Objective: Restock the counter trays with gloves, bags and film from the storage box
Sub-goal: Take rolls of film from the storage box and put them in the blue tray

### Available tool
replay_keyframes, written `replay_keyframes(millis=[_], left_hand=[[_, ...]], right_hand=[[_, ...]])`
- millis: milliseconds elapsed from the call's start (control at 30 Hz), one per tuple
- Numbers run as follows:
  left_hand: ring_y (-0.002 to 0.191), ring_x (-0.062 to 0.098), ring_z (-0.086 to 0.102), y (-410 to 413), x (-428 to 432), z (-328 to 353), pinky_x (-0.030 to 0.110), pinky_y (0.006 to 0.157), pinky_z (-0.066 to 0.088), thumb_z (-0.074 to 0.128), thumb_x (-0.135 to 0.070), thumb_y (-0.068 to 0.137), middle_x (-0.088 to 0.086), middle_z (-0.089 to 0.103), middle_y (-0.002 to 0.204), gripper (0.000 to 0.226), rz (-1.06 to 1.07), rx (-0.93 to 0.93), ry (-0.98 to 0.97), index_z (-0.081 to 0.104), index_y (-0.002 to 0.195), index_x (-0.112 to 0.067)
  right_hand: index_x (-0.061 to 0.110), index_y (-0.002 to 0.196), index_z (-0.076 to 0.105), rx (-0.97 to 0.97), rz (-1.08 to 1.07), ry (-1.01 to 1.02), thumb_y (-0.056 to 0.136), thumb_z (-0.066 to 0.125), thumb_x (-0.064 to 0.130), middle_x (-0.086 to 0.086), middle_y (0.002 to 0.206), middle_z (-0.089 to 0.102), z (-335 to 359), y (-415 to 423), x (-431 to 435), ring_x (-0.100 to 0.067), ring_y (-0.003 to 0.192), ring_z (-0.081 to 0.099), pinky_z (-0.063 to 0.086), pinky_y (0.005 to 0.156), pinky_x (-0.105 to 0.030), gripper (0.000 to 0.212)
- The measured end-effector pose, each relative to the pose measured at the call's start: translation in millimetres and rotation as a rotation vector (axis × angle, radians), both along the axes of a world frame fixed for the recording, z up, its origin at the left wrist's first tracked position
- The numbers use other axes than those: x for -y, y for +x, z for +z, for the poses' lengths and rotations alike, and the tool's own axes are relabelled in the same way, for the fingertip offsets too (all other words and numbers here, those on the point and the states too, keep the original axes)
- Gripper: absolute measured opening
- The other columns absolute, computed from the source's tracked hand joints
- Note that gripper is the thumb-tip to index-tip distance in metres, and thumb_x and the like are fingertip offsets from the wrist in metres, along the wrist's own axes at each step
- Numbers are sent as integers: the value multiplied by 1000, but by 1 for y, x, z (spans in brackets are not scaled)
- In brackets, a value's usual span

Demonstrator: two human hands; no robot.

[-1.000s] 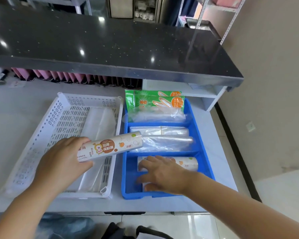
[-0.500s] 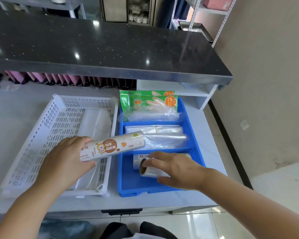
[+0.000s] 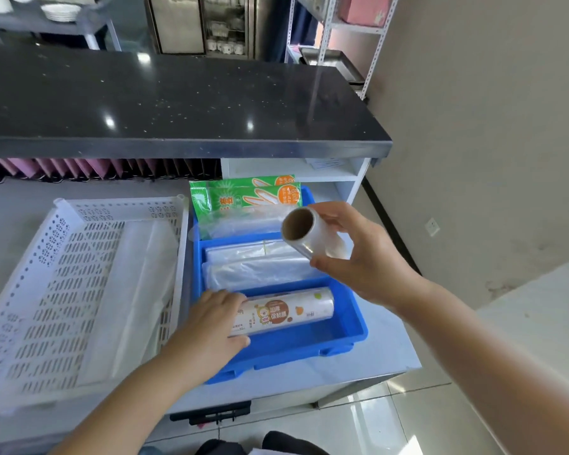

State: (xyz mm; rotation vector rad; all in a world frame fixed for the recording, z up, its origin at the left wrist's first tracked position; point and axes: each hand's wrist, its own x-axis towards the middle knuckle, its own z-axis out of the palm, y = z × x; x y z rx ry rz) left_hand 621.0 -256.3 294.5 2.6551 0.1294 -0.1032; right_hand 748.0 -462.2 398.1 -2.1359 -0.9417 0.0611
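White basket at the counter's left edge; your left hand is curled round the end of the labelled film roll lying in the blue tray's near compartment. Bags in the middle one, glove packs at its far edge; your right hand grips a bare film roll held up over the tray's right edge

Top: black speckled stone countertop, glossy
Tray: blue plastic tray, smooth
Basket: white perforated plastic basket, matt
Roll: clear film roll on cardboard core, shiny
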Motion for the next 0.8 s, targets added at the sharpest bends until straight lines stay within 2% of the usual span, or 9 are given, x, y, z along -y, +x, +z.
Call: replay_keyframes(millis=[100,267,400,533,600,633,667,733,800], left_hand=[[113,11,32,7,15,-9,27,98,34,58,-33,84,-6,40,125,55,-61,-96,-54,33,132,-24],[117,14,25,11,23,-17,28,100,30,46,-27,90,-2,27,129,45,-148,-145,-10,33,132,-20],[117,19,29,8,23,-22,34,102,26,39,-28,92,-2,38,128,35,-154,-78,158,39,127,-24],[104,14,39,2,21,-13,32,95,33,46,-28,90,-10,55,113,19,-83,43,132,54,107,-28],[90,9,42,-7,15,-6,28,86,38,50,-37,87,-13,61,98,15,-88,99,112,61,93,-29],[86,7,41,-14,11,-2,26,82,37,53,-46,83,-15,62,92,20,-99,92,98,63,89,-30],[85,7,42,-22,6,3,25,80,35,54,-55,78,-15,62,88,28,-125,73,120,64,88,-31],[86,8,51,-34,-3,10,24,83,35,61,-63,66,-17,62,78,35,-199,51,291,68,81,-32],[79,9,60,-45,-10,13,24,85,35,74,-57,52,-18,62,63,28,-214,102,369,71,65,-32]], right_hand=[[27,125,48,-6,-52,-22,71,76,11,6,118,59,-10,1,8,-16,105,56,49,89,-44,63],[31,124,49,-12,-71,-30,71,77,13,6,119,60,-20,-1,14,-16,105,56,51,87,-42,63],[31,125,50,21,-24,-46,71,76,13,5,119,61,-21,-5,7,-18,103,57,52,85,-41,63],[29,129,50,61,42,-104,73,73,12,4,121,60,-22,-11,-5,-22,102,58,51,84,-38,63],[28,129,50,141,83,-142,72,73,13,4,122,61,-23,-15,-11,-23,100,58,50,79,-34,64],[27,129,50,182,106,-158,71,74,14,4,123,61,-25,-18,-16,-23,99,59,50,78,-33,64],[26,129,51,223,130,-172,70,75,15,3,122,62,-27,-21,-20,-23,97,60,50,77,-32,65],[22,127,54,296,190,-210,67,75,14,2,119,65,-37,-27,-31,-25,93,63,50,73,-30,65],[22,127,54,321,249,-297,68,71,13,1,119,65,-52,-31,-42,-27,93,63,49,73,-31,62]])
